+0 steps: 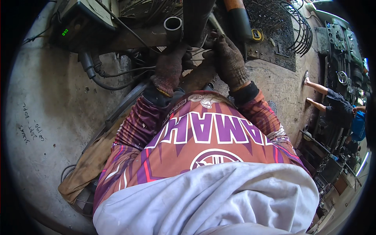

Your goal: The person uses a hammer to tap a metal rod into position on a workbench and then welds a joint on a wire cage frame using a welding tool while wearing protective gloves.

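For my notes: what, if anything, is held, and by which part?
The right grip appears to hold a pale rod by its near end; whether the left grip holds anything cannot be told.

Brown cloth [90, 162], green machine [346, 45], person in shorts [337, 102]

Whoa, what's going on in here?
A person is working with metal parts. The gloved left hand is close to the near end of a thick dark metal piece. The gloved right hand seems to hold a thin pale rod. A yellow-and-black tape measure sits beyond it, to the right.
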The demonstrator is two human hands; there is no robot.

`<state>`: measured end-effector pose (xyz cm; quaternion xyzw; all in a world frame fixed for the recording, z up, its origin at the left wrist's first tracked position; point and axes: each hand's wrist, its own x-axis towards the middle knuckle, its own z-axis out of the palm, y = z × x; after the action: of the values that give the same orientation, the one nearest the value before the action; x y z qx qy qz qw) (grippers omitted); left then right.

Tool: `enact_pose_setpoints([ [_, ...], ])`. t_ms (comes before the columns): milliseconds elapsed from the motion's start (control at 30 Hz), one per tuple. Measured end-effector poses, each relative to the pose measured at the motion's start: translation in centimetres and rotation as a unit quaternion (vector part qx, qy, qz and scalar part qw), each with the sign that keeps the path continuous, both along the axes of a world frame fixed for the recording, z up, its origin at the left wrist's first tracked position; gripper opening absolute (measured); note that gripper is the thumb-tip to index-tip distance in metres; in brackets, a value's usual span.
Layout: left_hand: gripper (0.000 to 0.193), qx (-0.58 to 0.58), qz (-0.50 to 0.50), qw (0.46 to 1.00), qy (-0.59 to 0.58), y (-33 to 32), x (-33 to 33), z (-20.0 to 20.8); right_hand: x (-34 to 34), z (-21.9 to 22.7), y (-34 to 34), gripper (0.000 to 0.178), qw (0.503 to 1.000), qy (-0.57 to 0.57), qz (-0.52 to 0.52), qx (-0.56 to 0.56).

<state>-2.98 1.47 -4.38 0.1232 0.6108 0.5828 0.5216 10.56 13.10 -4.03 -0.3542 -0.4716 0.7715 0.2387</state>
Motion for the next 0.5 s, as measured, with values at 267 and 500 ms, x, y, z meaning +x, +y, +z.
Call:
enact_pose_setpoints([
  [267, 0.022, 0.160, -0.101, 0.979, 0.075, -2.2, 0.6, -4.9, 1.4, 0.1, -0.2, 0.040, 0.997, -0.047, 0.061, -0.028],
  [500, 0.030, 0.192, -0.224, 0.764, -0.573, -1.8, -0.1, -2.0, 0.7, 1.5, -1.1, 0.037, 0.990, -0.003, 0.128, 0.056],
])
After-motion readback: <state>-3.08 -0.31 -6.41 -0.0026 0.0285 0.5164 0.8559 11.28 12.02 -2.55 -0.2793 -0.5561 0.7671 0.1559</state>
